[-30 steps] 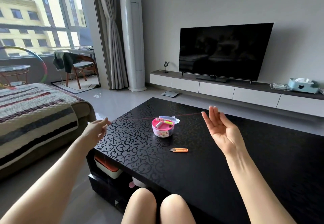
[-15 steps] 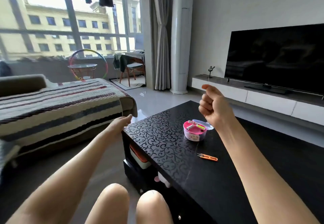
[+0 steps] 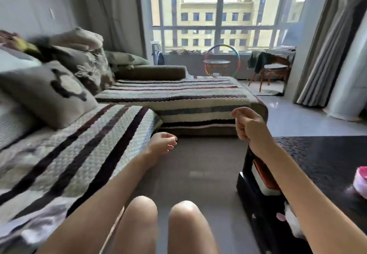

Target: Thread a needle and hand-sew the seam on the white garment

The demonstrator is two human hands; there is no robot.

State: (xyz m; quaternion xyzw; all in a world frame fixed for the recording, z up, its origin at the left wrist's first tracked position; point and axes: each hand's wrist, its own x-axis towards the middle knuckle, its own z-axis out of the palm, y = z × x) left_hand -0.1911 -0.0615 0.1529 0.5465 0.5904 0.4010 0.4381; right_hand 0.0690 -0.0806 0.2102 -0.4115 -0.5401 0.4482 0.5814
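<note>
My right hand [image 3: 249, 123] hangs in the air above the left end of the black coffee table [image 3: 321, 154]. It is curled into a fist, with the thumb pinched against the forefinger. My left hand [image 3: 163, 144] reaches low toward the edge of the striped sofa cover [image 3: 95, 144], fingers bent and thumb close to the fingertips. The red thread between the hands is too thin to make out in this blurred frame. The pink sewing box [image 3: 361, 181] is cut off at the right edge. I see no needle and no white garment.
The L-shaped sofa carries grey cushions [image 3: 47, 92] and a heap of blurred fabric at the back left. Under the table top is a shelf with a red-lidded box [image 3: 264, 178]. My knees [image 3: 164, 220] are at the bottom, with grey floor between sofa and table.
My view has swung far to the left, from the table and TV to the sofa and window. My right hand went from open to a fist. My left hand stays stretched out low.
</note>
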